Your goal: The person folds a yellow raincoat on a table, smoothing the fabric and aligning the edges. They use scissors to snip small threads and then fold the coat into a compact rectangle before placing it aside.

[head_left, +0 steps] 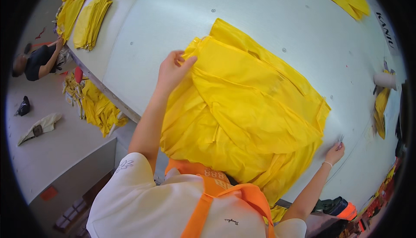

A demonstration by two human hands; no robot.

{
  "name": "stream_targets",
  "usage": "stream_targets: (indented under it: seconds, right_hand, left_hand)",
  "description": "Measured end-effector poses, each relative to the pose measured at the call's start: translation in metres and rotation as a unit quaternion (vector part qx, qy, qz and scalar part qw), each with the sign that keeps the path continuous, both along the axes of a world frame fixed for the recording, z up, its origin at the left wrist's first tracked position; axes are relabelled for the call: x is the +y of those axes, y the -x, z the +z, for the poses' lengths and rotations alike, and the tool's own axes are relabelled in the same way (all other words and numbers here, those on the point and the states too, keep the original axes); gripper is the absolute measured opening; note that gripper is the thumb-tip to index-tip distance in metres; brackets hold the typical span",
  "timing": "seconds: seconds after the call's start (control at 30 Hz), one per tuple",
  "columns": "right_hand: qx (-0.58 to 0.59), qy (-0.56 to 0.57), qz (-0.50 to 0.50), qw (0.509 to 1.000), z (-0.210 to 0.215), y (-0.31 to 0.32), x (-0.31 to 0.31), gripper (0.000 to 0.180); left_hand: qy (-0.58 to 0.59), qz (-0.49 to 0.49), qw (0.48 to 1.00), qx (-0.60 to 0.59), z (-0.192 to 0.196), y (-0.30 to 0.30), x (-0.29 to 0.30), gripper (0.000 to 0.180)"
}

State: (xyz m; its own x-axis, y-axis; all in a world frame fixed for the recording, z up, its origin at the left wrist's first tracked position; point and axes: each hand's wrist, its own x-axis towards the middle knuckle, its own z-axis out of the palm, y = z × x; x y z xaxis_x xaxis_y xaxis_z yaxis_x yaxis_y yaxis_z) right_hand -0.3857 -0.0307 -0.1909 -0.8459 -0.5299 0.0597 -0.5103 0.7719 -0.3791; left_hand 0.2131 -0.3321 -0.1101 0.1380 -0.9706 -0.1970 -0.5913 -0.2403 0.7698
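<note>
Left hand (174,70) at yellow garment (251,112), 10 o'clock edge, can't tell grip lol; right hand (335,152) clutching snips (340,139). Folded yellow stack (91,25) at 10.

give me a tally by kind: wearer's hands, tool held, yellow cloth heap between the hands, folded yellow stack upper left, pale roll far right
Wearer's hands: 2 (left hand, right hand)
Small metal tool: 1
Yellow cloth heap: 1
Folded yellow stack: 1
Pale roll: 1
Total: 6

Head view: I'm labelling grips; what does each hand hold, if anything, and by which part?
Right hand: a small metal tool, by its near end. Left hand: at the upper-left edge of the fabric; hold unclear.
</note>
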Motion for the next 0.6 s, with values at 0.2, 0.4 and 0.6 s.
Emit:
stream_targets:
  seconds: [0.2,0.4,0.6]
  right_hand:
    - [0.199,-0.043,0.072,0.976,0.036,-0.059,0.015,0.030]
    - [-0.501,0.168,-0.049,0.848,0.094,-0.218,-0.051,0.038]
    - [-0.376,0.330,-0.134,0.855,0.055,-0.213,-0.087,0.050]
  left_hand:
    - [-0.060,-0.066,0.994,0.069,-0.013,-0.004,0.037,0.032]
    - [-0.091,-0.011,0.970,0.225,-0.017,0.013,0.040,0.020]
    - [0.041,-0.026,0.953,0.298,-0.009,0.031,0.038,0.024]
